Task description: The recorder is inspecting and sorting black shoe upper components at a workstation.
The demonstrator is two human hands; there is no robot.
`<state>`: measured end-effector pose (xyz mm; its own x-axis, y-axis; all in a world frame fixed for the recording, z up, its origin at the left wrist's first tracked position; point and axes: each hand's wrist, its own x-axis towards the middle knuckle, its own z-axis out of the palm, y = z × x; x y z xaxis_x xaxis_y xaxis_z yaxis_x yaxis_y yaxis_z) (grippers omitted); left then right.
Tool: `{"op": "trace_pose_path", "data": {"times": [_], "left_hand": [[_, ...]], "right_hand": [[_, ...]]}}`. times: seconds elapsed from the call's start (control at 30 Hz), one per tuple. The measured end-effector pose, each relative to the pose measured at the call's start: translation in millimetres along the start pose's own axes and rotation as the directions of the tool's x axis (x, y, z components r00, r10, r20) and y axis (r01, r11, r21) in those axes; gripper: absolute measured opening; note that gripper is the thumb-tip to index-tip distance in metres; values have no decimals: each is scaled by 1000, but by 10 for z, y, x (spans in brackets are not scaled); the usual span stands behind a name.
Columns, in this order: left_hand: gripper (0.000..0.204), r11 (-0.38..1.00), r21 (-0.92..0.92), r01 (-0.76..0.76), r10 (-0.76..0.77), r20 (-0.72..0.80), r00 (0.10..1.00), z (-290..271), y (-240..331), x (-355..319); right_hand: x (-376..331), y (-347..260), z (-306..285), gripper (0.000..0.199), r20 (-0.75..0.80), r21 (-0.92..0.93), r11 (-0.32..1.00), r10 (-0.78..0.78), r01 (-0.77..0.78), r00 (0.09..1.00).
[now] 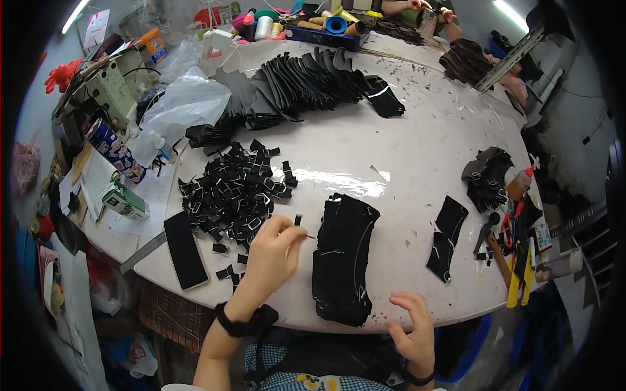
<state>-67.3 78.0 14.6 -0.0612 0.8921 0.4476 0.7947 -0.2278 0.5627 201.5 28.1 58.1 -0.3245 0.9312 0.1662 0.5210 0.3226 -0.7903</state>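
My left hand, a dark band round its wrist, is pinched closed above the white table beside a stack of curved black fabric-like pieces. A tiny dark sliver shows at its fingertips, too small to name. Just past those fingers lies a small black tab. Left of the hand spreads a heap of black tabs with silvery metal loops. My right hand hovers near the table's front edge, right of the stack, open and holding nothing, with its fingers apart. Two joined black pieces lie farther right.
A long fanned row of black pieces crosses the back. A phone and metal ruler lie left. At right are a bundle of buckled pieces and yellow-handled cutters. Another person's hands work at the far side.
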Motion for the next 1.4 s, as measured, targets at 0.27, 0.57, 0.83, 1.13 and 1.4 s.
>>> {"op": "trace_pose_path", "data": {"times": [0.27, 0.57, 0.83, 1.13, 1.4], "left_hand": [[13, 228, -743, 629, -242, 582, 776, -341, 635, -507], [30, 192, -661, 726, -125, 717, 686, -89, 734, -735], [28, 80, -693, 717, -71, 713, 697, -4, 761, -821], [30, 440, -752, 491, 43, 563, 825, 18, 846, -822], [14, 499, -746, 442, -67, 475, 877, 9, 940, -869]], "right_hand": [[-92, -203, 128, 28, 41, 114, 979, -175, 170, 984], [-99, -177, 311, 34, 49, -115, 936, -331, 334, 943], [-103, -101, 344, 26, 73, -33, 967, -251, 254, 965], [-174, 67, 318, 14, 30, 446, 895, -35, 18, 999], [-184, 59, 287, 12, 87, 548, 834, 27, -71, 996]]}}
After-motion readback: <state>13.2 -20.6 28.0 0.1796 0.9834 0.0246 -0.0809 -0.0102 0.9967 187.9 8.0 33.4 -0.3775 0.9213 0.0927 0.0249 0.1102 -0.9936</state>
